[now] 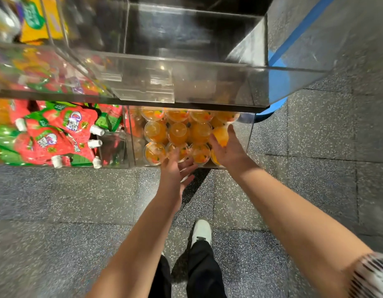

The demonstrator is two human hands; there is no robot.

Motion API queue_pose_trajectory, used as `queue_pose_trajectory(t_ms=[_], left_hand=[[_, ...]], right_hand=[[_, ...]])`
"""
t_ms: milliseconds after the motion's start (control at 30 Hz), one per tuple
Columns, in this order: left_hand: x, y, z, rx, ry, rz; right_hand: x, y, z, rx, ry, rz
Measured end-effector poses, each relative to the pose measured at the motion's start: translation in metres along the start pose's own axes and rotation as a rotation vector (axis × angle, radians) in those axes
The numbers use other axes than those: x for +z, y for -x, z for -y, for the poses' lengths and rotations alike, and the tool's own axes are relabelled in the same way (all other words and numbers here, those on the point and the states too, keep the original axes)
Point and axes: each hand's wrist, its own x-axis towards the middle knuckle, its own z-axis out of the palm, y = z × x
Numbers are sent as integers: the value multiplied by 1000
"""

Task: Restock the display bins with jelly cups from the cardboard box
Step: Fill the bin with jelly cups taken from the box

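Orange is being shown by the jelly cups (178,134) packed in the clear display bin (248,134), with red and green flecks in some. Left of that bin, red and green pouches (57,134) with white caps are being displayed. Below the bin, the floor (67,201) is being seen as grey speckled with white. A white shoe (201,231) and black trousers (204,269) are being shown there. Right of the bin, a blue stripe (298,29) is being seen.
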Motion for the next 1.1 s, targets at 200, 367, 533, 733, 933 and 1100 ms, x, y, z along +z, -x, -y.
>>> queue_pose_trajectory(t_ms=[200,367,533,733,933,1100], left_hand=[[-1,-2,-2,-26,-5,-47],[-1,29,-24,-62,-290,-25],[-9,109,-66,31,-474,58],[-54,210,-92,154,-480,-120],[-141,332,-96,277,-456,-155],[-251,442,-71,441,-395,-251]], right_hand=[[-9,-20,12,335,-559,106],[-21,20,24,385,-413,175],[-20,123,46,418,-280,340],[-8,254,55,334,-127,557],[25,380,32,230,-128,589],[81,497,-2,45,136,780]])
